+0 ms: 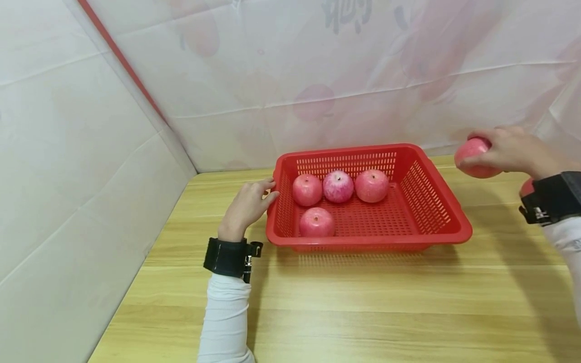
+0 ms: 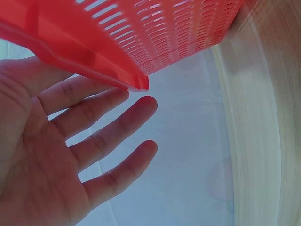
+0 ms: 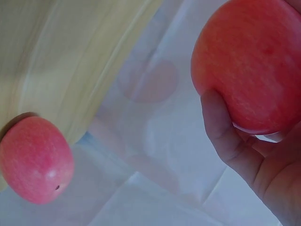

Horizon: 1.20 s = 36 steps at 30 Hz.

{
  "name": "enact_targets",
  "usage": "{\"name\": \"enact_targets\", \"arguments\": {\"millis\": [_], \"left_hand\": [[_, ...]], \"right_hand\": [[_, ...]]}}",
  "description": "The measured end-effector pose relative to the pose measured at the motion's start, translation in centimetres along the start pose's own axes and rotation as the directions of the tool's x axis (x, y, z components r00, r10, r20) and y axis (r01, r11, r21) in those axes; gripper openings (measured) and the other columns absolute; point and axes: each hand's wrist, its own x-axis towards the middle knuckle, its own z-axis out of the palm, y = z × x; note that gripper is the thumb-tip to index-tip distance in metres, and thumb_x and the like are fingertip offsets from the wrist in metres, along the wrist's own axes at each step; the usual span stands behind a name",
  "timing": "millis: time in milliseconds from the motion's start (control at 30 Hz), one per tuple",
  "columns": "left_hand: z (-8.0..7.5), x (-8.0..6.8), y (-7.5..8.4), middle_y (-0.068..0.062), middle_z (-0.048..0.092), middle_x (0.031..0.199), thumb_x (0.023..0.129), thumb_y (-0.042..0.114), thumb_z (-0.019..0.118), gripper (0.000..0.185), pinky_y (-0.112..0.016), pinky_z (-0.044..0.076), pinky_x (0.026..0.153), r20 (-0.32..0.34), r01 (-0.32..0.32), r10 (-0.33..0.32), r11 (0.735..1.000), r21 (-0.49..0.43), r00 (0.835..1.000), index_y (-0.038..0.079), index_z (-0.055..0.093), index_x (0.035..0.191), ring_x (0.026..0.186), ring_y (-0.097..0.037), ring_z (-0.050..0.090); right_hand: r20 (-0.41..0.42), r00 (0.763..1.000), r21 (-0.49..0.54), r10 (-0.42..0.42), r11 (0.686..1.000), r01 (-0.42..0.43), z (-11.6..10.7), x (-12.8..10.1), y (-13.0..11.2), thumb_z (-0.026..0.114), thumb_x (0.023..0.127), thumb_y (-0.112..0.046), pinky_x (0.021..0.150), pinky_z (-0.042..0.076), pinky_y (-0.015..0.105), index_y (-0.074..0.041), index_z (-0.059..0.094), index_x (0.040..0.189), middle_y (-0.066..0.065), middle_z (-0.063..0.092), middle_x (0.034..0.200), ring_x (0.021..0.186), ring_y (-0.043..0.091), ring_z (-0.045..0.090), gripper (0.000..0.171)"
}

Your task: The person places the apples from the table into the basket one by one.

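Currently, I have the right hand (image 1: 519,151) clamped round an apple (image 1: 469,152), raised over the table (image 1: 363,307) beyond the right end of the red basket (image 1: 369,241); 4 apples (image 1: 338,187) sit inside. The left hand (image 1: 246,202) touches the rim (image 1: 270,227), fingers apart. I judge the held apple firm, light, smooth enough to slip, best gripped around its middle.

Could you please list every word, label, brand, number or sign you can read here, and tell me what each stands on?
No text can be read.
Grey lettering-like marks on the white cloth: too faint and blurred to read.
I can make out none on the red basket, apples or black wrist straps.
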Motion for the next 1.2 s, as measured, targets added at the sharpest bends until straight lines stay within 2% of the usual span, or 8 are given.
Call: {"name": "enact_targets", "arguments": {"millis": [200,300,400,567,1000,1200], "left_hand": [[0.0,0.0,0.0,-0.020,0.063,0.133,0.100,0.012,0.066,0.040,-0.037,0.058,0.084,0.003,-0.003,0.003,1.000,-0.002,1.000,-0.003,0.061,0.137,0.104,-0.030,0.069],[0.0,-0.1,0.1,-0.020,0.062,0.136,0.100,0.012,0.066,0.040,-0.037,0.058,0.085,0.001,-0.005,0.005,1.000,0.001,1.000,-0.003,0.062,0.137,0.104,-0.030,0.069],[0.0,0.0,0.1,-0.019,0.062,0.136,0.100,0.012,0.066,0.039,-0.036,0.058,0.082,-0.002,-0.008,0.008,1.000,-0.001,1.000,-0.003,0.062,0.136,0.099,-0.028,0.070],[0.0,0.0,0.0,-0.019,0.063,0.134,0.100,0.011,0.066,0.039,-0.034,0.058,0.077,-0.005,-0.015,0.015,1.000,0.003,1.000,-0.003,0.062,0.136,0.090,-0.026,0.070],[0.0,0.0,0.1,-0.020,0.062,0.136,0.099,0.012,0.066,0.040,-0.036,0.058,0.082,-0.001,0.001,-0.001,1.000,0.004,1.000,-0.002,0.062,0.136,0.099,-0.029,0.070],[0.1,0.1,0.2,-0.020,0.063,0.134,0.100,0.011,0.066,0.039,-0.038,0.058,0.086,-0.001,-0.010,0.010,1.000,0.006,1.000,-0.003,0.062,0.136,0.105,-0.031,0.069]], "right_hand": [[0.010,1.000,-0.006,-0.026,1.000,0.026,-0.5,0.0,-0.9,0.076,0.083,-0.039,0.066,0.045,0.054,0.001,0.058,0.120,0.030,0.058,0.098,0.086,0.044,0.055,0.057],[-0.001,1.000,-0.002,-0.030,1.000,0.030,-0.8,0.2,-1.3,0.077,0.082,-0.038,0.063,0.045,0.050,0.001,0.059,0.121,0.031,0.059,0.098,0.085,0.043,0.056,0.058],[-0.003,1.000,0.010,-0.022,1.000,0.022,-1.2,0.3,-1.6,0.077,0.082,-0.039,0.062,0.045,0.050,0.003,0.057,0.122,0.032,0.058,0.099,0.085,0.043,0.056,0.061],[0.012,1.000,0.023,-0.012,1.000,0.012,-1.6,0.5,-2.1,0.075,0.084,-0.039,0.067,0.047,0.058,0.003,0.055,0.125,0.034,0.055,0.103,0.089,0.047,0.054,0.062],[0.005,0.999,0.042,-0.036,0.998,0.035,-2.4,0.8,-3.6,0.072,0.086,-0.044,0.065,0.044,0.054,-0.001,0.054,0.131,0.034,0.053,0.110,0.094,0.050,0.052,0.065],[0.007,0.999,0.060,-0.048,0.997,0.048,-2.6,0.7,-4.5,0.071,0.087,-0.044,0.069,0.046,0.059,-0.002,0.054,0.133,0.033,0.053,0.114,0.098,0.050,0.049,0.065]]}}
